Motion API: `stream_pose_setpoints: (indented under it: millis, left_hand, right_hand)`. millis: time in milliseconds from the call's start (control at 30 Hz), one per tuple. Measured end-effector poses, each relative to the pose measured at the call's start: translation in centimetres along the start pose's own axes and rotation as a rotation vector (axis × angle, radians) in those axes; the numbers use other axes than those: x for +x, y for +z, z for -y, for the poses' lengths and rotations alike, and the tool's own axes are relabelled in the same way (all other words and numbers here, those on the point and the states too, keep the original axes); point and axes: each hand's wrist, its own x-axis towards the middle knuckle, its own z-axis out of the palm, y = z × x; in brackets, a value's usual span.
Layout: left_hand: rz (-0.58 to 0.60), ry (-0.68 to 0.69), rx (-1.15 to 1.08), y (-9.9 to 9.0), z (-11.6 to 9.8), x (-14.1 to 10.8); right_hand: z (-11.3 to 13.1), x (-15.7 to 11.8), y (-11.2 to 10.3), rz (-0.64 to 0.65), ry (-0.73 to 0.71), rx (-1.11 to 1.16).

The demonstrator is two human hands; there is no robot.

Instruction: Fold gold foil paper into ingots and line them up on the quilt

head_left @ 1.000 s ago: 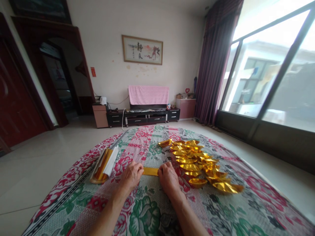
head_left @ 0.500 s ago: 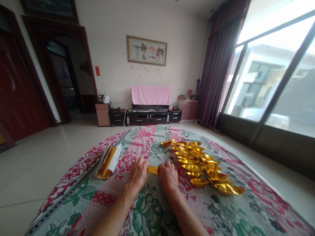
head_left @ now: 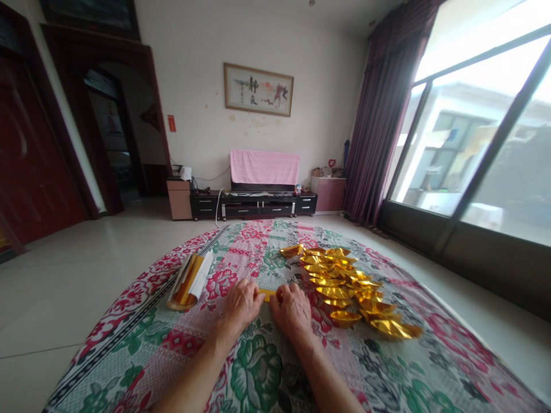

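Observation:
A small strip of gold paper lies between my two hands over the flowered cloth. My left hand is closed on its left end, the thumb at its edge. On the right end my right hand is closed, with its fingers bent over the paper. Most of the strip is hidden under the fingers. To the right, several folded gold paper boats stand in overlapping rows. A curled stack of gold and white sheets rests at the left.
The flowered cloth covers a large rounded surface. Beyond it are a low black cabinet and a pink cloth. A purple curtain and a window stand at the right, a red door at the left.
My hands have come slightly closer together, and less of the gold strip shows between them. The view has shifted slightly.

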Motion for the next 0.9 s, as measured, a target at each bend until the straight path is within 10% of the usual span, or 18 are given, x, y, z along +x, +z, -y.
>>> stream_pose_setpoints:
  millis: [900]
  left_hand:
    - [0.204, -0.017, -0.271, 0.7, 3.9, 1.5]
  right_hand:
    - [-2.9, 1.1, -0.9, 0.175, -0.115, 0.35]
